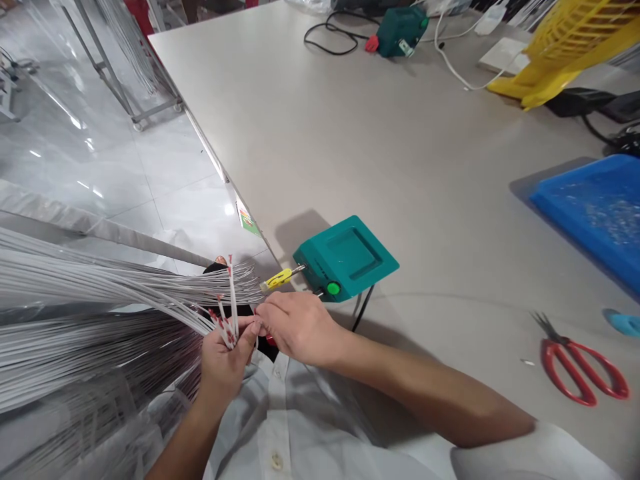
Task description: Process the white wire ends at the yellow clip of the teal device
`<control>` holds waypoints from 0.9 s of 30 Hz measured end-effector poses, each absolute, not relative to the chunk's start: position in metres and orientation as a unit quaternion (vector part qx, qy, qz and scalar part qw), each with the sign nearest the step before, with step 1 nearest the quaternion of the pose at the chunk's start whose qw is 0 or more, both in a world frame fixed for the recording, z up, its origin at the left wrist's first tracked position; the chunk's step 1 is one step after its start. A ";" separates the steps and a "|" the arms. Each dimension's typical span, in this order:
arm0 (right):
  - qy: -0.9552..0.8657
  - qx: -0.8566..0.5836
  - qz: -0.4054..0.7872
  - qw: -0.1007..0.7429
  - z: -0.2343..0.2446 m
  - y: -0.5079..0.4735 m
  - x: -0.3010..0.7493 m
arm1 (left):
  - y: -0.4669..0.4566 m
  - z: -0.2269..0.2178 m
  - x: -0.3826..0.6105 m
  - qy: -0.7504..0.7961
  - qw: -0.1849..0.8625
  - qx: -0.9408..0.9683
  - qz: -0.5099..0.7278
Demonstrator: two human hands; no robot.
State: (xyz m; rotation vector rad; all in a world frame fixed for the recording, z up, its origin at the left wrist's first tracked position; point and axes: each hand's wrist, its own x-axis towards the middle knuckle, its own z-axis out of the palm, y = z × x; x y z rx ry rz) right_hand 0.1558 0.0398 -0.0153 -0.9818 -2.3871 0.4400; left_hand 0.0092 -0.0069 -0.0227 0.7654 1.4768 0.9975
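Note:
My left hand (pixel 223 363) is closed around several white wires (pixel 233 303) whose upper ends carry red tips. My right hand (pixel 303 327) meets it at the fingertips, pinching at the wire ends; what exactly lies between those fingers is too small and hidden to make out. Just beyond my right hand, at the table edge, sits a green box (pixel 350 257) with a shallow square recess and a round green button (pixel 333 288). A yellow clip (pixel 280 278) on a metal stem sticks out of its side towards the wires.
Long bundles of white wires (pixel 100 273) spread leftward beside the table. Red-handled scissors (pixel 575 363) lie at the right, below a blue tray (pixel 600 207). A second green box (pixel 403 30) and a yellow fan (pixel 575 47) stand at the back.

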 end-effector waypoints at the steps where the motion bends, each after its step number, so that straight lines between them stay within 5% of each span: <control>1: -0.902 -0.347 0.118 0.227 -0.015 0.040 0.156 | -0.008 -0.023 0.009 0.636 0.548 0.343 0.420; 5: -0.909 -0.353 0.160 0.154 -0.007 0.042 0.153 | -0.012 -0.025 0.011 0.657 0.496 0.363 0.436; 10: -0.656 -0.454 0.573 0.185 -0.005 0.043 0.149 | -0.014 -0.023 0.017 0.663 0.485 0.338 0.460; 13: -0.557 -0.453 0.671 0.183 -0.008 0.039 0.152 | -0.012 -0.025 0.019 0.643 0.505 0.297 0.494; 19: -0.736 -0.429 0.433 0.294 -0.007 0.037 0.161 | -0.011 -0.026 0.012 0.615 0.560 0.318 0.455; 27: -0.941 -0.279 0.067 0.181 -0.009 0.043 0.163 | -0.009 -0.023 0.010 0.625 0.544 0.395 0.396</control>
